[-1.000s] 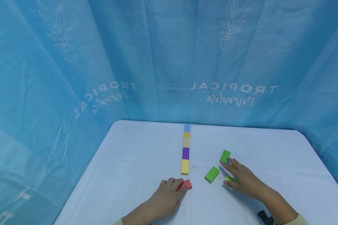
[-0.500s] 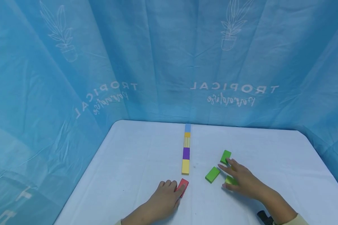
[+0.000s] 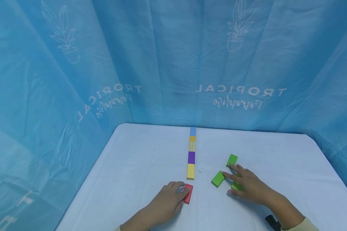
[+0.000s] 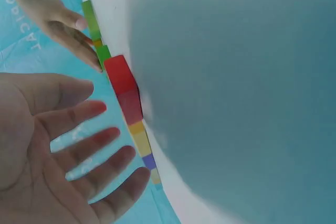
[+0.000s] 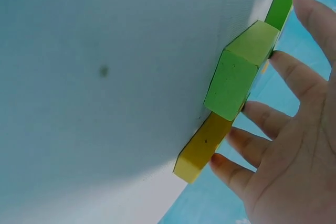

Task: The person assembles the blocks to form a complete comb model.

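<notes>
A red block lies flat on the white table, its long side running nearly away from me. My left hand is at its left side, thumb over the block in the head view; the left wrist view shows the fingers loosely extended and spread. My right hand spreads over green blocks: one under the palm side, one at the far fingertips, one by the index fingertip. A yellow block, mostly hidden from the head view, shows under this hand in the right wrist view.
Beyond the red block, a straight row runs to the far table edge: a yellow block, a purple block, a pale striped block, an orange block and a light blue block. A blue printed curtain surrounds the table.
The red block has turned from slanting rightward to nearly in line with the row, and the left fingers have loosened around it. My right index finger has shifted left to the nearer green block.
</notes>
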Available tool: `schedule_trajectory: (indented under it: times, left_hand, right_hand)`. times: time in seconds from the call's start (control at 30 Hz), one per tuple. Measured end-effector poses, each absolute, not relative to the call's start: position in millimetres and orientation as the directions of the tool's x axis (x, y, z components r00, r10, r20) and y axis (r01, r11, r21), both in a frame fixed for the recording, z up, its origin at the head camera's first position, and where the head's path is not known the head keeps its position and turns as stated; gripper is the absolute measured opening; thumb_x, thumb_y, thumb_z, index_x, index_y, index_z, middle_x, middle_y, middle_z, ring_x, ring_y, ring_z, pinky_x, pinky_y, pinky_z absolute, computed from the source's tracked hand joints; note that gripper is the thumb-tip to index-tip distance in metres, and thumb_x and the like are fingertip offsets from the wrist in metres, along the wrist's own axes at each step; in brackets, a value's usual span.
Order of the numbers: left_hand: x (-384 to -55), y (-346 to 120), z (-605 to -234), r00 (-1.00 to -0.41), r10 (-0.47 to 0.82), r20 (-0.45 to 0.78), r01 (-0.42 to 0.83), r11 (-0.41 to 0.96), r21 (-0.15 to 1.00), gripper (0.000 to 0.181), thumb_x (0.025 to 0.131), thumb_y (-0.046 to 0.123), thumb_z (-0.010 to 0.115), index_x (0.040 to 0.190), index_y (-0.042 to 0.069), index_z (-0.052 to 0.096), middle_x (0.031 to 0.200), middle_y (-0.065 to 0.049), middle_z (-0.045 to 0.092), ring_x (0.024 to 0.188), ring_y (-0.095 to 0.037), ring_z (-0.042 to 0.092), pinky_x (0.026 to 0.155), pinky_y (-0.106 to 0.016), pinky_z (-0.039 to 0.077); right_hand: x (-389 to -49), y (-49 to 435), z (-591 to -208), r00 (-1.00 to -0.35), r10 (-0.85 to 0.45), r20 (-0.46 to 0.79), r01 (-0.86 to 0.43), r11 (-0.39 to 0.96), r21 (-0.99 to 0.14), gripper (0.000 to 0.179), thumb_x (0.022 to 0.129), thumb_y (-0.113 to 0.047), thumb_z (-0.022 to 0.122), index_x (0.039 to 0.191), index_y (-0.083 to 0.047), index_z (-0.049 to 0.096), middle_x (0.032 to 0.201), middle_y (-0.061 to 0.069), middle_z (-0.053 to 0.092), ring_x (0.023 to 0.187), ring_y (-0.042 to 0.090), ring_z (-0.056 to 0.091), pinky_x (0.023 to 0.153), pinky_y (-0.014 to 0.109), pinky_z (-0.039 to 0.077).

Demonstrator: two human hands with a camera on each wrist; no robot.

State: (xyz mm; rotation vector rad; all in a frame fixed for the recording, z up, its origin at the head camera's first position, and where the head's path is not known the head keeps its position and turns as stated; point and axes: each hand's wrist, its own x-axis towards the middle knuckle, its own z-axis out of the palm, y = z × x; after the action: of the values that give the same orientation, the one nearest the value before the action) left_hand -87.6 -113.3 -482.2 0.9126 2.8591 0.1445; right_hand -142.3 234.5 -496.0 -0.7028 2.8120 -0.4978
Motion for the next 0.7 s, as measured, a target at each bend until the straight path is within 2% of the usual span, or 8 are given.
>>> schedule_trajectory:
  times: [0.07,0.23,0.47,0.7]
  left_hand:
    - [-87.3,-115.5,-480.6,-0.79,0.603,-0.111,0.59,0.797,0.132,0.045,0.1,0.029,0.06,0.145,0.027,0.057,0.149,0.003,0.053,0.135,-0.019,0.051,0.108,-0.039,0.05]
    - [-84.3,-119.2,-480.7,-0.754,0.634,-0.172,0.615,0.773,0.152,0.048,0.1,0.031,0.061,0.147,0.025,0.054,0.156,0.006,0.048,0.144,-0.015,0.047,0.115,-0.037,0.046]
    - [-83.9,-120.1,-486.6,-0.741,0.651,-0.164,0.645,0.758,0.092,0.048,0.101,0.032,0.058,0.148,0.027,0.052,0.159,0.006,0.043,0.144,-0.022,0.046,0.115,-0.041,0.045]
    - [-86.6,-115.9,-485.1,-0.745,0.642,-0.179,0.64,0.764,0.075,0.051,0.101,0.035,0.059,0.151,0.029,0.049,0.162,0.006,0.039,0.142,-0.022,0.046,0.113,-0.042,0.047]
  right_hand:
    - [-143.0,234.2,-496.8,-0.866,-0.49,-0.101,-0.431,0.832,-0.349,0.069,0.091,-0.05,0.071,0.152,-0.028,0.047,0.165,0.015,0.031,0.149,0.049,0.03,0.114,0.069,0.033]
    - [-145.1,233.1,-497.8,-0.862,-0.499,-0.091,-0.448,0.833,-0.324,0.071,0.091,-0.052,0.069,0.153,-0.027,0.046,0.164,0.016,0.032,0.149,0.049,0.03,0.114,0.068,0.032]
    - [-148.1,228.8,-497.6,-0.871,-0.48,-0.11,-0.434,0.854,-0.286,0.071,0.091,-0.055,0.067,0.153,-0.028,0.045,0.164,0.016,0.034,0.15,0.045,0.031,0.115,0.069,0.031]
    - [-152.7,222.7,-499.0,-0.876,-0.472,-0.104,-0.433,0.862,-0.263,0.07,0.092,-0.052,0.067,0.154,-0.028,0.044,0.162,0.018,0.036,0.148,0.045,0.036,0.113,0.069,0.033]
